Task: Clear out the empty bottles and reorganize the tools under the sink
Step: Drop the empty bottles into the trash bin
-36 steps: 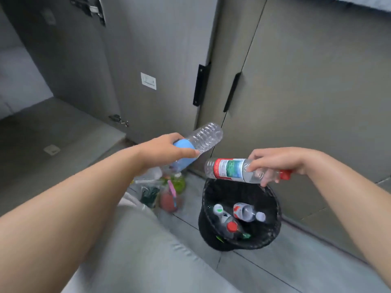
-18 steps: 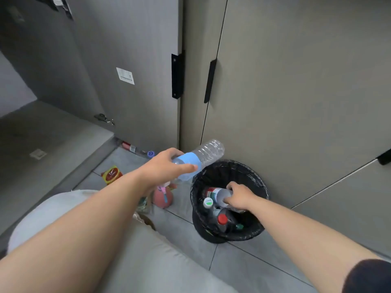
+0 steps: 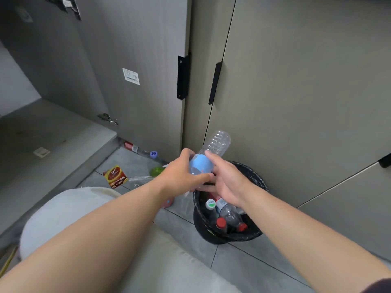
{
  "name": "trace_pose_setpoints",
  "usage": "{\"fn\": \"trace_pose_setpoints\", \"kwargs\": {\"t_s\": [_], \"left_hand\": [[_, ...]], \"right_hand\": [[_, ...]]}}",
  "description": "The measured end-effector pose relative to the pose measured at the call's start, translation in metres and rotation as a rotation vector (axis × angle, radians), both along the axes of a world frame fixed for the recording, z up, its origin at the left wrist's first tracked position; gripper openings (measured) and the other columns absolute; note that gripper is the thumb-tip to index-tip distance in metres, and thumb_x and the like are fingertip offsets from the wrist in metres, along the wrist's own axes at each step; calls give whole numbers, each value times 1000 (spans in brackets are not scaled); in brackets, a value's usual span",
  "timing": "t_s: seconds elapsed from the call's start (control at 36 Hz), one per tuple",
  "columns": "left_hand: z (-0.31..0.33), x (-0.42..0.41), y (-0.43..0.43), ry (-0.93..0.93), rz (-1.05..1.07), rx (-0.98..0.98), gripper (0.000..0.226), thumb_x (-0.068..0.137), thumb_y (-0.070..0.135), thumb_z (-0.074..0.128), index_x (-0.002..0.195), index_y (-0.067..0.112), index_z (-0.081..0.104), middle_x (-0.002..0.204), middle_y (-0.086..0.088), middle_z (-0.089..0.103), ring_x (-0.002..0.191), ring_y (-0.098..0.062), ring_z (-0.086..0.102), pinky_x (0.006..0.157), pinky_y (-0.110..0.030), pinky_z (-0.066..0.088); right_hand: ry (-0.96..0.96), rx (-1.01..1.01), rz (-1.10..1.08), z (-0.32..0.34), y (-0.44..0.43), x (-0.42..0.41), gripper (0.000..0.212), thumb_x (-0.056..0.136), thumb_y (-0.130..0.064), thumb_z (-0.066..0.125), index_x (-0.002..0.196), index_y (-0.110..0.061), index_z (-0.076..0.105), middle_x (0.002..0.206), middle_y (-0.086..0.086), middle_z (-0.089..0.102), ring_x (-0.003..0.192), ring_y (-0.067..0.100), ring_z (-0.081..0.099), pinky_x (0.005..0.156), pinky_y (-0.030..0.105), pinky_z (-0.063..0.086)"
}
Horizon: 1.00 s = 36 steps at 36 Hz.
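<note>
A clear empty bottle with a blue label (image 3: 208, 155) is held tilted just above the near-left rim of the black bin (image 3: 257, 176). My left hand (image 3: 179, 175) grips it around the label. My right hand (image 3: 225, 181) has its fingers on the other side of the same bottle. Inside the bin lie several empty bottles (image 3: 227, 214) with red and white caps, among them the red-labelled one.
On the floor to the left lie a red and yellow packet (image 3: 115, 176), a green-capped item (image 3: 156, 170) and a bottle (image 3: 137, 148) along the cabinet base. An open grey cabinet door (image 3: 131, 77) stands at the left. My pale-clad knee (image 3: 63, 216) fills the lower left.
My right hand let the red-labelled bottle go in the bin and rose to the blue-labelled bottle. My left hand moved that bottle right, over the bin's rim.
</note>
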<state>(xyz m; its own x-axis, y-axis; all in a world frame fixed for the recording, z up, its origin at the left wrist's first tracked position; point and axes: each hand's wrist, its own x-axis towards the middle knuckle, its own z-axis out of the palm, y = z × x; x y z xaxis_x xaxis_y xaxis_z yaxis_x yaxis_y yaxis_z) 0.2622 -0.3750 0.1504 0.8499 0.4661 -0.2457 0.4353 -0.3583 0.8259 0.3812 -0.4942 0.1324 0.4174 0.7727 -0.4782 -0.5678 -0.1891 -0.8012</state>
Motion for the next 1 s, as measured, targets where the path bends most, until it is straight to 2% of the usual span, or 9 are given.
{"fn": "trace_pose_setpoints", "kwargs": {"t_s": [0.08,0.17,0.22,0.31,0.42,0.56,0.69,0.83,1.0], "left_hand": [[0,-2,-1,-19,-117,102,74,72,59,80,127,28,42,104,9,64,92,-10,64,80,-31,54],[0,-3,2,16,-227,192,62,80,57,76,129,30,51,108,13,62,95,-6,64,88,-31,54],[-2,-3,4,59,-261,284,45,87,53,70,122,26,58,110,7,62,98,-11,64,91,-34,54],[-4,-4,9,99,-264,381,26,93,41,65,112,24,63,108,6,60,100,-14,62,92,-36,53],[-4,-3,15,117,-235,407,13,92,29,62,103,23,65,104,4,59,100,-18,62,91,-38,53],[-5,-3,17,121,-212,417,10,93,25,60,100,23,65,104,4,59,97,-18,61,91,-40,54],[-4,-5,19,137,-206,404,11,94,26,59,102,23,65,106,2,59,99,-20,60,92,-40,54],[3,-6,30,172,-208,393,16,93,31,60,106,23,65,111,2,61,102,-21,60,93,-38,53],[29,-22,94,207,-141,404,14,92,39,63,100,28,66,103,9,66,98,-18,61,89,-31,50]], "right_hand": [[-137,-89,-113,-1,3,1,57,86,-43,73,127,-10,53,104,12,73,85,27,72,67,41,59],[-373,-252,-132,-2,-8,18,57,79,-50,73,121,-16,52,115,9,66,94,23,71,77,50,62],[-613,-445,-12,-1,-23,35,60,75,-58,70,120,-24,53,117,-1,60,103,18,64,83,49,60],[-888,-754,317,-3,-47,56,61,64,-70,63,110,-31,54,108,-10,58,95,8,59,74,32,50],[-1027,-1030,628,-28,-63,68,76,67,-70,61,122,-19,53,121,3,63,93,17,58,64,29,42],[-1200,-1194,630,-65,-61,63,73,78,-66,63,129,-16,45,133,6,58,116,28,59,83,37,48],[-1377,-1225,541,-88,-49,50,63,86,-45,69,135,-18,40,137,10,45,124,32,50,80,40,45],[-1512,-1161,497,-86,-39,41,43,88,-32,62,126,-18,47,130,7,49,122,29,47,93,41,45],[-1628,-567,227,-43,11,28,13,87,-20,56,98,-25,61,96,-7,52,92,19,56,74,35,49]]}}
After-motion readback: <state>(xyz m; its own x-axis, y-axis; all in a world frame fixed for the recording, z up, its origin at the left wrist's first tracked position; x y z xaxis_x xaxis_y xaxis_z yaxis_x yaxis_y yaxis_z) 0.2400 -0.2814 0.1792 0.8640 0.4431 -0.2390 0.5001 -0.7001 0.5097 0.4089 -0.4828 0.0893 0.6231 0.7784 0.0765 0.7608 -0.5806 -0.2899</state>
